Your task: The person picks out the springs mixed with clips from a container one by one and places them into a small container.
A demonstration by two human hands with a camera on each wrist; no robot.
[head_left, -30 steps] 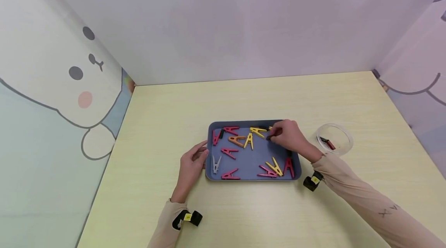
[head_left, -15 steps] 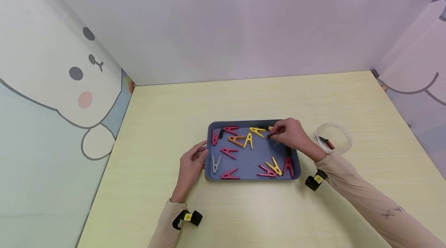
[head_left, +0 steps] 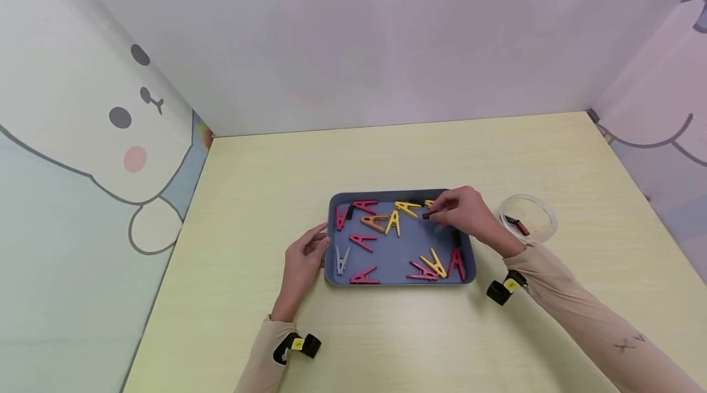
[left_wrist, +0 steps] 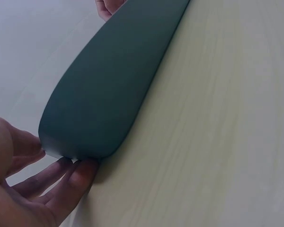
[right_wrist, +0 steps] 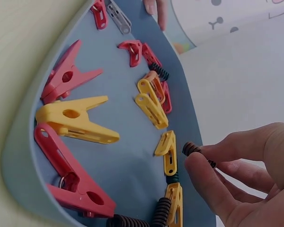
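- One dark spring is in your right hand, pinched narrowly between thumb and forefinger.
- The spring is over the far right part of the blue-grey tray, near a yellow clip.
- Your left hand touches the tray's left end with its fingertips; the fingers are spread and relaxed.
- Red clips, an orange clip and a grey clip lie inside the tray.
- To its right, the clear round container holds a red spring.
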